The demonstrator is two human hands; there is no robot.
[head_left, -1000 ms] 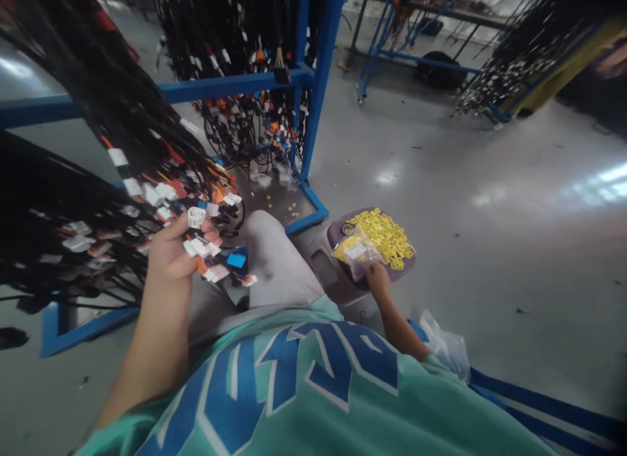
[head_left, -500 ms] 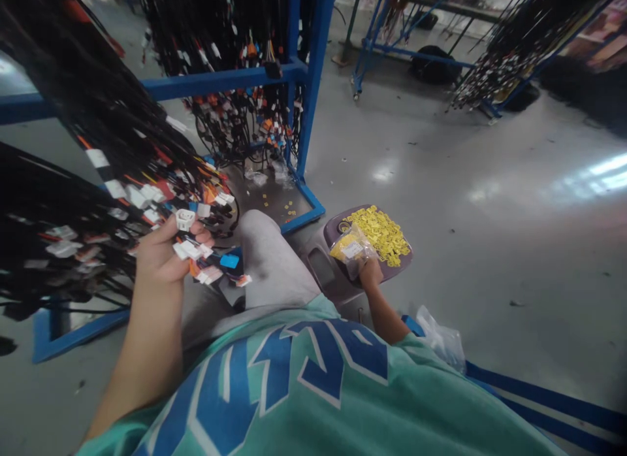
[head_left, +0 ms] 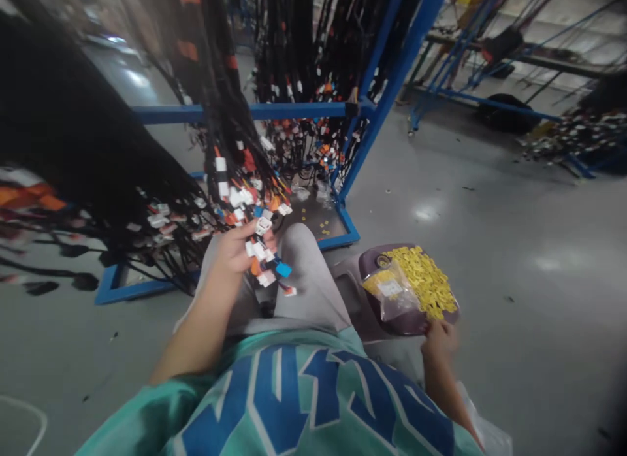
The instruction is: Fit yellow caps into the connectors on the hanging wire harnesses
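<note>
My left hand (head_left: 238, 252) is closed on a white connector (head_left: 263, 225), held up between thumb and fingers with its open face towards me. More white, orange and blue connectors (head_left: 283, 269) of the wire bundle (head_left: 228, 110) hang just below and beside that hand. To the right, my right hand (head_left: 441, 338) is at the near edge of a pile of small yellow clips (head_left: 424, 276); its fingers are blurred and partly hidden. The pile lies on a dark purple stool top (head_left: 396, 325), next to a clear plastic bag (head_left: 392, 289) with yellow pieces inside.
A blue metal rack (head_left: 304, 110) carrying dense black wire harnesses (head_left: 304, 44) stands in front of me. Several loose yellow pieces lie on its base (head_left: 313, 224). Another blue rack (head_left: 441, 93) is at the far right. A plastic bag (head_left: 490, 436) is beside my right arm.
My right hand has left the plastic bag and moved right to the near edge of the yellow pile. The left hand still holds the white connector. The view has swung left.
</note>
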